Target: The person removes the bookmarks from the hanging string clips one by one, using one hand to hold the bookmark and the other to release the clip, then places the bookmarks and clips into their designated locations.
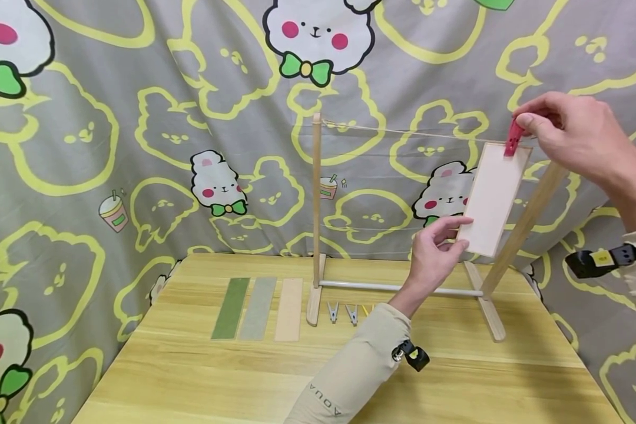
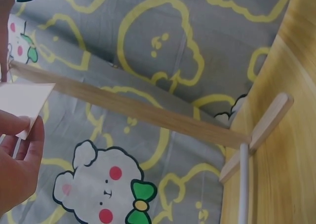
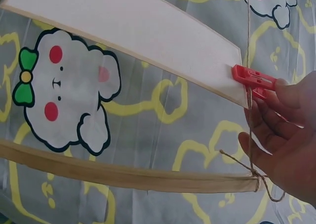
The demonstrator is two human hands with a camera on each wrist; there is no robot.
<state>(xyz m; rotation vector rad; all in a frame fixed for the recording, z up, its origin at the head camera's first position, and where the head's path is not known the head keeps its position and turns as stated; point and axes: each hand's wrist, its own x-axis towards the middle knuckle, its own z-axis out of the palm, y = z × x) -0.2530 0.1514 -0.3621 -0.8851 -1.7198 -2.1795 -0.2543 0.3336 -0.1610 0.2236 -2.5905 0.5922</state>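
A pale rectangular card (image 1: 495,200) with a tan edge hangs tilted at the string (image 1: 403,131) near the rack's right post. My right hand (image 1: 577,132) pinches a red clothespin (image 1: 513,138), whose jaws sit over the card's top edge at the string. The right wrist view shows the same red clothespin (image 3: 254,78) between thumb and fingers, with the card (image 3: 128,36) reaching away from it. Lower down, my left hand (image 1: 437,253) pinches the card's lower left edge between thumb and fingers. In the left wrist view the card's corner (image 2: 29,98) shows at that hand (image 2: 19,160).
The wooden rack has a left post (image 1: 317,200), a right post (image 1: 527,227) and a white bottom bar (image 1: 381,286). On the table (image 1: 191,377) lie a green strip (image 1: 231,309), a grey strip (image 1: 257,309) and a beige strip (image 1: 288,309). Grey clothespins (image 1: 352,314) and a partly hidden yellow one lie nearby.
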